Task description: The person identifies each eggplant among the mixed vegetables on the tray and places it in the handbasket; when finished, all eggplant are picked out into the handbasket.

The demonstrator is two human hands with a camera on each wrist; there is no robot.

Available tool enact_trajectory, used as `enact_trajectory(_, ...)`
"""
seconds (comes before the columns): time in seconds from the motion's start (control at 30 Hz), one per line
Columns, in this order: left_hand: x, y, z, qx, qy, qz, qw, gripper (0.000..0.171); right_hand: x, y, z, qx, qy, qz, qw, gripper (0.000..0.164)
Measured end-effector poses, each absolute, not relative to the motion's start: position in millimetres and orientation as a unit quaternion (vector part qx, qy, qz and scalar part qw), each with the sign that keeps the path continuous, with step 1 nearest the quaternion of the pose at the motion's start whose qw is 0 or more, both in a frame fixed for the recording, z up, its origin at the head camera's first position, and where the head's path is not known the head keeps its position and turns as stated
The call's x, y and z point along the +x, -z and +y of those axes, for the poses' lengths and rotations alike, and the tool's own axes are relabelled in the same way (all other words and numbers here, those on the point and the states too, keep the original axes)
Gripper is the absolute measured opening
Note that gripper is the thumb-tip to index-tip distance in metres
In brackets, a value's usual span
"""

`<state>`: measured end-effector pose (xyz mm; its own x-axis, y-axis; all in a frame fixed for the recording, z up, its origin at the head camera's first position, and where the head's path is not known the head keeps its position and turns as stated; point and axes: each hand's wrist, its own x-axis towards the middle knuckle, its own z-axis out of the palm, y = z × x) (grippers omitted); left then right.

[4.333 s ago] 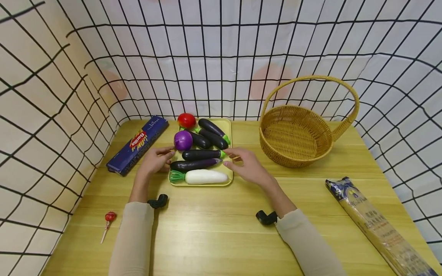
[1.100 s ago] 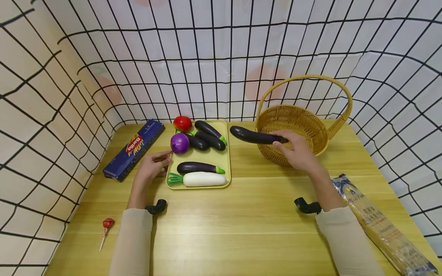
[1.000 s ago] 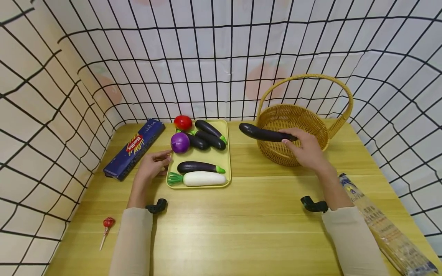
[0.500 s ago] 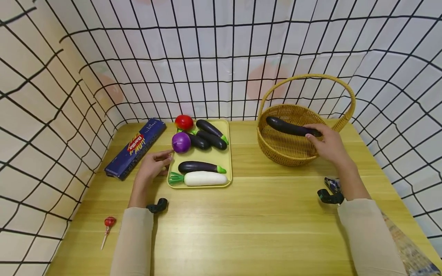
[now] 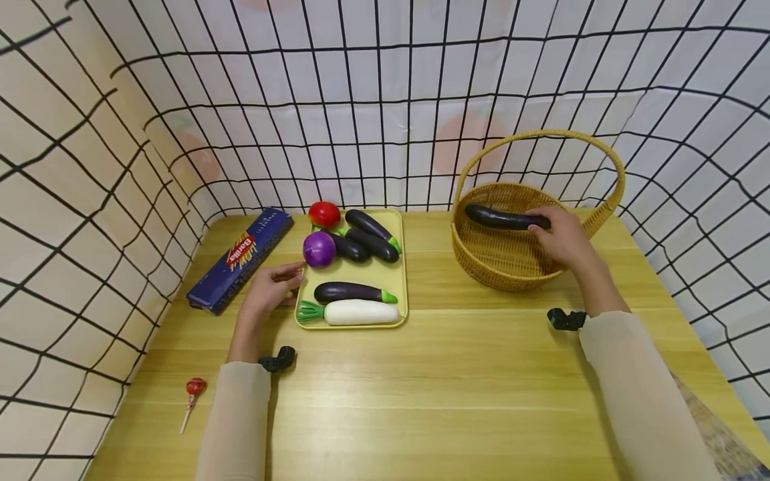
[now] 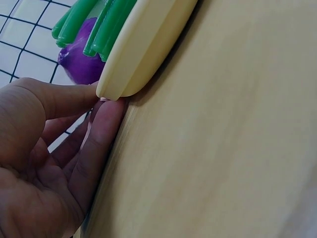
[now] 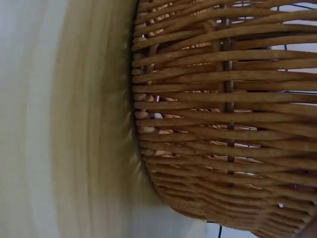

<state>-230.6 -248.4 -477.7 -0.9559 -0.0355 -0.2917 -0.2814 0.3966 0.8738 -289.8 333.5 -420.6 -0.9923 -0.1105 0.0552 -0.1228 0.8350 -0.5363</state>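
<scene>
My right hand grips a dark eggplant by its right end, inside the wicker basket. In the right wrist view the basket's woven side fills much of the picture and hides the hand's grip. At the left edge of the yellow tray is my left hand. The left wrist view shows that hand's fingers and thumb pinching the tray rim. The tray bears several more eggplants, a white radish with green stalks, a purple round vegetable and a red tomato.
A blue Barilla spaghetti box lies left of the tray. Nearer the front left is a red lollipop. A pasta bag, partly under the right sleeve, lies at the front right. Black wire grid panels enclose the table.
My right hand has taken one eggplant off the tray and carried it right, over the basket rim, then lower into the basket. The left hand has stayed at the tray's edge.
</scene>
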Motion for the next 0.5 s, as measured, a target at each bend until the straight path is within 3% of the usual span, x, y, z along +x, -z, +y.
enact_trajectory(0.5, -233.4, 480.0, -246.3, -0.109, -0.549, 0.822, 0.107, 0.043, -321.4, 434.8, 334.2, 0.071, -0.203, -0.976, -0.025, 0.039)
